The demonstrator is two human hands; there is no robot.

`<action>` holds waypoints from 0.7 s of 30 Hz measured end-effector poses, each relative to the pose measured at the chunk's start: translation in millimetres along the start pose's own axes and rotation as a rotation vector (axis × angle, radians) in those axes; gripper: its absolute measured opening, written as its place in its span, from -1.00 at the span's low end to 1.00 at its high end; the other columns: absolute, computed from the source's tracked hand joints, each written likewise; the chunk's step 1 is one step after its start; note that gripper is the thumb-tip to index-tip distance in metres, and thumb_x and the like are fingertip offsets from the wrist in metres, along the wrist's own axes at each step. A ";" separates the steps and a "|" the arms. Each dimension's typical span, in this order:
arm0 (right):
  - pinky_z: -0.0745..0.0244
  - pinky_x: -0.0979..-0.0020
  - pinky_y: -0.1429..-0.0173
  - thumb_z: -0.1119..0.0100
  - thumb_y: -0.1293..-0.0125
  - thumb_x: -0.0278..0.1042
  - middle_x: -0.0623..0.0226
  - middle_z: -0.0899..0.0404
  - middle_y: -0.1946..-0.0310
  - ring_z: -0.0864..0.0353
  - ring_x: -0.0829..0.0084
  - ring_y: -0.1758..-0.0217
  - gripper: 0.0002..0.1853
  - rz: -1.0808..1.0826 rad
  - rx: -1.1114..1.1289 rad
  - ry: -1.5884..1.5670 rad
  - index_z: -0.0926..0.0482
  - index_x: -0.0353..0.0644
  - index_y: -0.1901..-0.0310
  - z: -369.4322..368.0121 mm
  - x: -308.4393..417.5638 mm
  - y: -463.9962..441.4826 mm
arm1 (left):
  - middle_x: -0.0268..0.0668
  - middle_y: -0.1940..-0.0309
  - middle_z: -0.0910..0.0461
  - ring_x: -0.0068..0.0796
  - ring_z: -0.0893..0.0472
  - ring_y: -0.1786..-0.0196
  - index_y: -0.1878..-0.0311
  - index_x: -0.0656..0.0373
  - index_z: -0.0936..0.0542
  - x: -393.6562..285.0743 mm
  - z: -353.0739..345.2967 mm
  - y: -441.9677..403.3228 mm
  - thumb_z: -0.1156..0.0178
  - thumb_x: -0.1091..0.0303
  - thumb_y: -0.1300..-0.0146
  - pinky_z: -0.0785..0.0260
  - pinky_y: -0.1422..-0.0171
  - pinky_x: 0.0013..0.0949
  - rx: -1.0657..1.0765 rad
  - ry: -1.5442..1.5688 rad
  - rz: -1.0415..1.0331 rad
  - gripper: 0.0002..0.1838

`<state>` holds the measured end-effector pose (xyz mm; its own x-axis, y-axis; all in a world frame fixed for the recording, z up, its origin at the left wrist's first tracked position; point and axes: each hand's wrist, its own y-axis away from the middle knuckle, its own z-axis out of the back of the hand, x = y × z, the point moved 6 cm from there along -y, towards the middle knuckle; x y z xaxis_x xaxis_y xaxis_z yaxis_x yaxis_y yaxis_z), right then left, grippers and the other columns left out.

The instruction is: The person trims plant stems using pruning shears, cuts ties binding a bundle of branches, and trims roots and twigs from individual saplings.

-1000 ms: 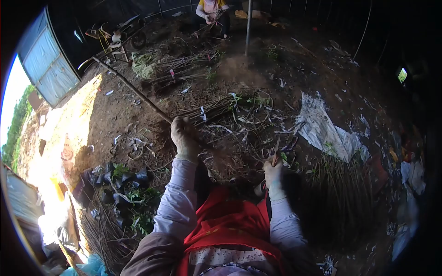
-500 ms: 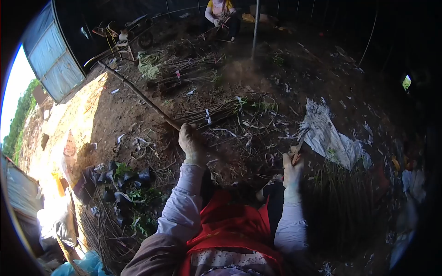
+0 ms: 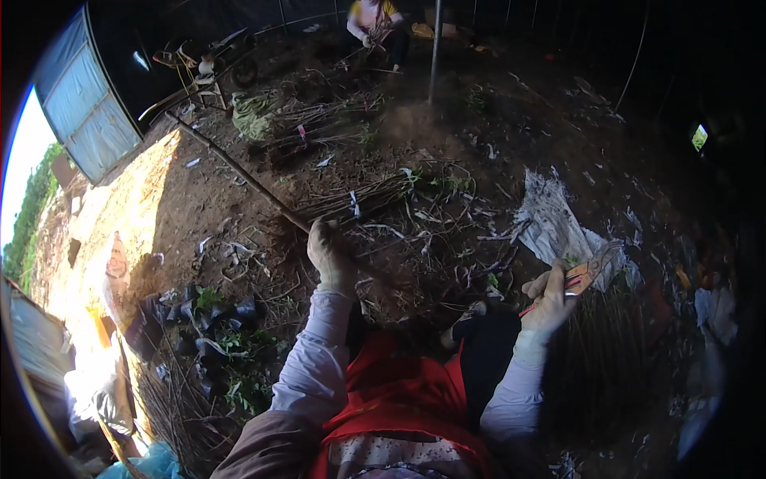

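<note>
A long, thin woody stem [image 3: 236, 168] slants up and to the left from my left hand [image 3: 331, 254], whose gloved fingers are wrapped round it. Below that hand the stem's lower end is blurred and hard to make out. My right hand [image 3: 547, 303], gloved too, grips pruning shears [image 3: 589, 271] with red on the handles. Their blades point up and right, apart from the stem, over a white sack [image 3: 550, 219]. A bundle of stems [image 3: 371, 195] tied with a white strip lies on the soil beyond my left hand.
Another person [image 3: 373, 28] sits at the far side, hands on stems. A metal pole [image 3: 436, 56] stands nearby. Black-bagged seedlings [image 3: 239, 311] are at my left, cut stems [image 3: 606, 343] at my right. A green cloth [image 3: 251, 117] lies by more stem piles.
My right hand has swung right and slightly down with the shears, whose blades now point right. The left hand still holds the stem, nearly unmoved. The whole view has shifted slightly.
</note>
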<state>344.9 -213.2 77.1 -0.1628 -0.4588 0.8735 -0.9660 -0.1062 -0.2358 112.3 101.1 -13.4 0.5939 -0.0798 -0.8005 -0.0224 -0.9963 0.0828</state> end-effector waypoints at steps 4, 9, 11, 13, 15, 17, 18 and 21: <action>-0.38 0.51 0.56 0.03 -0.30 -0.43 0.44 -0.32 0.69 -0.25 0.64 0.73 -0.82 0.171 -0.016 -0.060 -0.38 -0.36 0.14 8.9 25.1 -1.5 | -0.54 0.77 -0.20 -0.66 -0.19 0.74 0.42 0.06 -0.46 2.8 3.7 -3.6 0.04 0.08 -0.33 -0.04 0.65 -0.50 0.053 -0.060 -0.069 -0.70; -0.39 0.50 0.49 -0.02 -0.33 -0.30 0.45 -0.33 0.62 -0.28 0.64 0.65 -0.72 0.318 0.065 -0.116 -0.37 -0.34 0.07 11.6 47.9 2.9 | -0.45 0.66 -0.30 -0.66 -0.28 0.67 0.52 0.13 -0.38 -0.4 -3.2 2.4 0.02 0.41 -0.25 -0.16 0.63 -0.48 -0.033 0.160 0.092 -0.80; -0.40 0.50 0.47 -0.02 -0.32 -0.31 0.44 -0.33 0.62 -0.30 0.63 0.64 -0.73 0.287 0.112 -0.137 -0.37 -0.34 0.08 3.3 51.1 7.3 | -0.45 0.67 -0.29 -0.64 -0.28 0.67 0.52 0.13 -0.40 -0.7 3.0 -1.3 0.02 0.39 -0.25 -0.16 0.64 -0.47 0.007 -0.162 -0.137 -0.80; -0.41 0.49 0.46 0.00 -0.31 -0.34 0.43 -0.34 0.61 -0.30 0.62 0.64 -0.75 0.152 0.117 -0.061 -0.37 -0.34 0.09 2.9 37.7 6.1 | -0.46 0.67 -0.28 -0.63 -0.29 0.67 0.51 0.12 -0.41 -1.3 0.5 2.0 0.02 0.39 -0.25 -0.16 0.64 -0.48 0.069 -0.108 -0.097 -0.80; -0.44 0.47 0.48 0.05 -0.28 -0.44 0.42 -0.33 0.67 -0.30 0.61 0.68 -0.79 0.068 0.087 -0.028 -0.36 -0.35 0.11 3.1 29.5 11.1 | -0.52 0.71 -0.25 -0.66 -0.23 0.72 0.47 0.06 -0.43 -0.7 -7.4 11.7 0.03 0.24 -0.30 -0.10 0.68 -0.52 0.031 0.055 0.032 -0.78; -0.45 0.46 0.49 0.05 -0.27 -0.47 0.41 -0.32 0.69 -0.29 0.61 0.69 -0.81 0.064 0.085 -0.020 -0.35 -0.35 0.11 3.5 22.7 14.6 | -0.56 0.73 -0.22 -0.68 -0.18 0.75 0.41 -0.01 -0.42 3.5 -6.7 14.7 0.05 0.10 -0.34 -0.04 0.69 -0.53 0.041 0.149 0.131 -0.74; -0.45 0.45 0.49 0.05 -0.27 -0.47 0.40 -0.32 0.69 -0.29 0.61 0.69 -0.81 0.052 0.099 -0.021 -0.35 -0.34 0.11 2.2 21.9 14.9 | -0.56 0.74 -0.21 -0.69 -0.18 0.75 0.43 0.01 -0.43 1.5 -7.0 16.0 0.06 0.12 -0.34 -0.04 0.69 -0.54 0.034 0.156 0.127 -0.74; -0.45 0.45 0.49 0.02 -0.28 -0.43 0.40 -0.34 0.66 -0.30 0.61 0.67 -0.80 0.051 0.149 -0.035 -0.37 -0.32 0.10 0.7 21.4 14.4 | -0.56 0.76 -0.19 -0.71 -0.18 0.75 0.47 0.05 -0.43 -3.1 -9.4 20.0 0.07 0.17 -0.33 -0.04 0.69 -0.56 0.019 0.180 0.131 -0.72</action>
<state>327.7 -225.2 92.1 -0.2008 -0.4974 0.8439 -0.9159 -0.2102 -0.3419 117.6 81.8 -3.7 0.7186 -0.2035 -0.6649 -0.1231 -0.9784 0.1663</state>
